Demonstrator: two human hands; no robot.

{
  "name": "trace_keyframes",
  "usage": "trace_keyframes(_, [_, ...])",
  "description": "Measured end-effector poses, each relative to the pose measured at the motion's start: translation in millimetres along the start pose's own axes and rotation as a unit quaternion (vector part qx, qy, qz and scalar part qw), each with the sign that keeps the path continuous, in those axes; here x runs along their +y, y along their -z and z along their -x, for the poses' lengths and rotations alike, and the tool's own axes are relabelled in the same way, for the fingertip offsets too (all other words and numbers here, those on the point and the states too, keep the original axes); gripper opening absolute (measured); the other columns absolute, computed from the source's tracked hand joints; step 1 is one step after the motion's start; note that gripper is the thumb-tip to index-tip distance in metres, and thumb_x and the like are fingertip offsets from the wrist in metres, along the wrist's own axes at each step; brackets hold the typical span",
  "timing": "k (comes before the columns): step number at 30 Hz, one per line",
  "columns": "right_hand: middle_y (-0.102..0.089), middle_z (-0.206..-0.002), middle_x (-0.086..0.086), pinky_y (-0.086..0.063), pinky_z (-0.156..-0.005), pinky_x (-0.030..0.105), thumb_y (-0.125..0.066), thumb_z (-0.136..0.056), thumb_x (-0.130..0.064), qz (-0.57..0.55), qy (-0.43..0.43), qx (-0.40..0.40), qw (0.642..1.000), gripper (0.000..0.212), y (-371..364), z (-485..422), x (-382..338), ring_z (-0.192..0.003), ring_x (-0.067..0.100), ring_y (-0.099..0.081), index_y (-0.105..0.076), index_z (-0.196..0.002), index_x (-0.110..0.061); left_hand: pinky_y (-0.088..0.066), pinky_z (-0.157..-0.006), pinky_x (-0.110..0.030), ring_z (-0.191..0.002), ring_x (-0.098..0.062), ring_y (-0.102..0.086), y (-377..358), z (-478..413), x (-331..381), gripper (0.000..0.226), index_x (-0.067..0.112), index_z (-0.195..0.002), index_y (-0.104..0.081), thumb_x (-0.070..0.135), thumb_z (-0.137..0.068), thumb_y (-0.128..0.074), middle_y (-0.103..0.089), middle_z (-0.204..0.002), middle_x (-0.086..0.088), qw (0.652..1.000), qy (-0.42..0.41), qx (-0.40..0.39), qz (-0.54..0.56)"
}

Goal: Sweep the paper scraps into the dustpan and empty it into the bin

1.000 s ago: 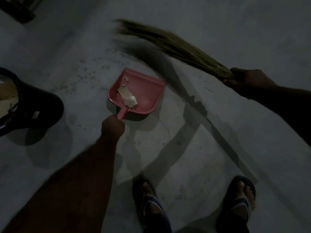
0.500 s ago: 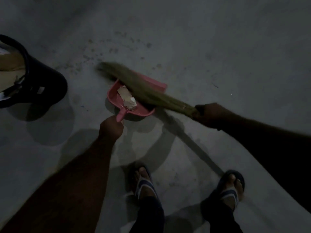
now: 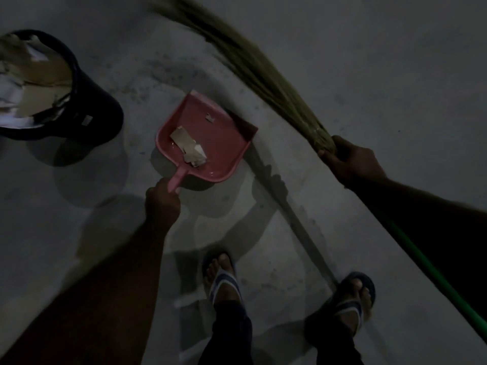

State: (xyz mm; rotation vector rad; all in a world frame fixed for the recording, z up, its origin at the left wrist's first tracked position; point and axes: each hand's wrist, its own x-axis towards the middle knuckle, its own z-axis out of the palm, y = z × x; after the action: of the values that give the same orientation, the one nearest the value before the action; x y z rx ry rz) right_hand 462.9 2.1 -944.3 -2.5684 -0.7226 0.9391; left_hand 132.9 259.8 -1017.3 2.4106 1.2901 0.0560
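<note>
A pink dustpan (image 3: 224, 143) lies on the grey floor, its mouth facing up and right. Paper scraps (image 3: 188, 147) are heaped near its handle, and one tiny scrap (image 3: 210, 118) lies further in. My left hand (image 3: 162, 200) grips the dustpan's handle. My right hand (image 3: 350, 160) grips a grass broom (image 3: 253, 64) at the bound base of its bristles. The bristles are raised off the floor, pointing up and left beyond the pan. A green broom handle (image 3: 432, 272) runs back under my right forearm.
A black bin (image 3: 87, 109) stands at the left, filled with paper and cardboard. My two feet in sandals (image 3: 224, 283) stand below the dustpan. Small specks dot the floor above the pan.
The broom lay across the dustpan half a second ago; it has swung up and to the right, clear of the pan. My left hand still holds the dustpan in place.
</note>
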Motion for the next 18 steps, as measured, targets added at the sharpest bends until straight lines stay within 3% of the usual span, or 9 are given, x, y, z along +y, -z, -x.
trace_keyframes(3, [-0.066, -0.084, 0.004, -0.061, -0.064, 0.047, -0.052, -0.095, -0.056, -0.017, -0.029, -0.007, 0.999, 0.029, 3.9, -6.6, -13.0, -0.068, 0.026, -0.067, -0.057, -0.112, -0.033, -0.048, -0.066, -0.043, -0.075, -0.042, -0.064, 21.0, 40.6, -28.6, 0.009, 0.001, -0.092, -0.064, 0.001, -0.083, -0.062, -0.066, -0.079, -0.023, 0.991, 0.129, -0.039, 0.021])
trace_keyframes(7, [-0.066, -0.086, 0.009, -0.062, -0.054, 0.043, -0.052, -0.096, -0.054, -0.010, -0.068, -0.050, 0.996, 0.031, -1.7, -7.4, -21.0, -0.066, 0.028, -0.068, -0.059, -0.115, -0.030, -0.049, -0.067, -0.044, -0.078, -0.046, -0.064, 33.7, 102.3, -73.8, 0.016, 0.003, -0.093, -0.065, -0.005, -0.079, -0.065, -0.067, -0.082, -0.025, 0.986, 0.156, -0.065, -0.011])
trace_keyframes(11, [-0.064, -0.087, 0.012, -0.062, -0.060, 0.042, -0.053, -0.097, -0.052, 0.001, -0.119, -0.107, 0.987, 0.040, -15.4, -6.8, -26.1, -0.067, 0.030, -0.068, -0.059, -0.124, -0.023, -0.051, -0.069, -0.047, -0.081, -0.047, -0.064, 25.8, 145.9, -97.9, 0.014, 0.003, -0.095, -0.065, 0.001, -0.081, -0.066, -0.068, -0.085, -0.026, 0.973, 0.205, -0.106, -0.022])
trace_keyframes(15, [-0.060, -0.091, 0.013, -0.058, -0.059, 0.036, -0.056, -0.097, -0.047, -0.015, -0.176, -0.169, 0.970, 0.049, -39.2, 3.7, -33.1, -0.067, 0.029, -0.063, -0.056, -0.137, -0.018, -0.050, -0.072, -0.048, -0.086, -0.048, -0.063, 8.1, 146.1, -89.9, 0.017, 0.001, -0.092, -0.064, 0.013, -0.083, -0.056, -0.067, -0.090, -0.027, 0.970, 0.202, -0.133, -0.014])
trace_keyframes(18, [-0.060, -0.090, 0.010, -0.054, -0.051, 0.030, -0.054, -0.097, -0.049, 0.025, -0.159, -0.204, 0.966, 0.048, -60.9, 20.4, -36.3, -0.064, 0.027, -0.063, -0.056, -0.136, -0.020, -0.047, -0.084, -0.045, -0.099, -0.045, -0.061, -9.9, 124.7, -71.1, 0.025, 0.000, -0.107, -0.064, 0.016, -0.088, -0.058, -0.065, -0.106, -0.027, 0.965, 0.229, -0.125, 0.001])
